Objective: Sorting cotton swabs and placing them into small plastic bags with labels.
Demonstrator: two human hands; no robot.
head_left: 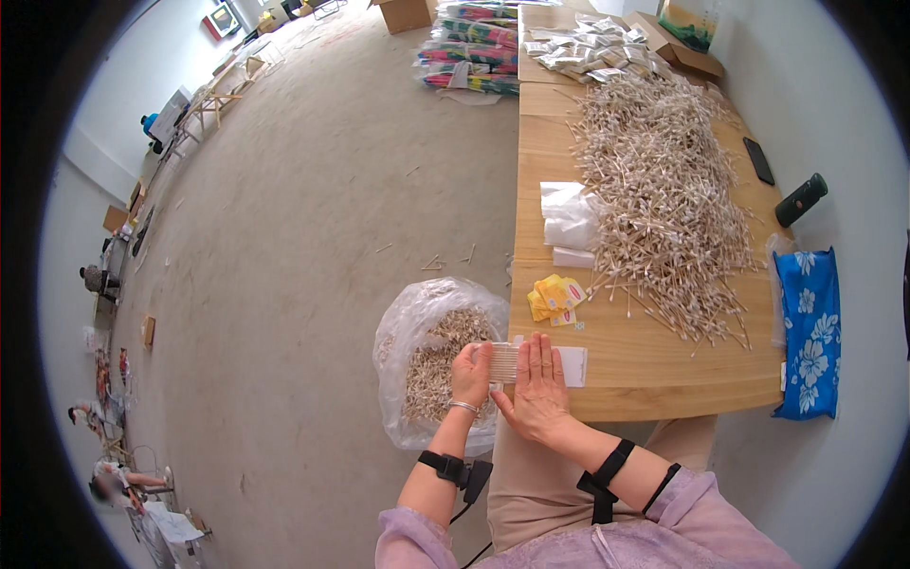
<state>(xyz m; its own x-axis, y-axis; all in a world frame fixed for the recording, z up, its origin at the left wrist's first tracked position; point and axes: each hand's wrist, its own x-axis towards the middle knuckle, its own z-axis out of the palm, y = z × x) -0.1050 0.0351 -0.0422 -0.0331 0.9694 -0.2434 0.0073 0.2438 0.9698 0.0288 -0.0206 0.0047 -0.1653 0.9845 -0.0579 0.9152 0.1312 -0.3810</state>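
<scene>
clear bag (391,327) of swabs: nine o'clock from the right hand. left hand (471,375): clamped on the left end of a row of swabs (503,363), which lies between both hands at the edge of the desk (654,375). right hand (541,389): flat, fingers together, gripping nothing. swab heap (664,190): one o'clock from it. advised: sticks parallel, ends level, palm pressure light and even.

The right hand (537,389) hides part of the swab row (504,362) at the table's (654,379) near left corner; by its far right corner, a green pack (686,30) is cut off.
</scene>
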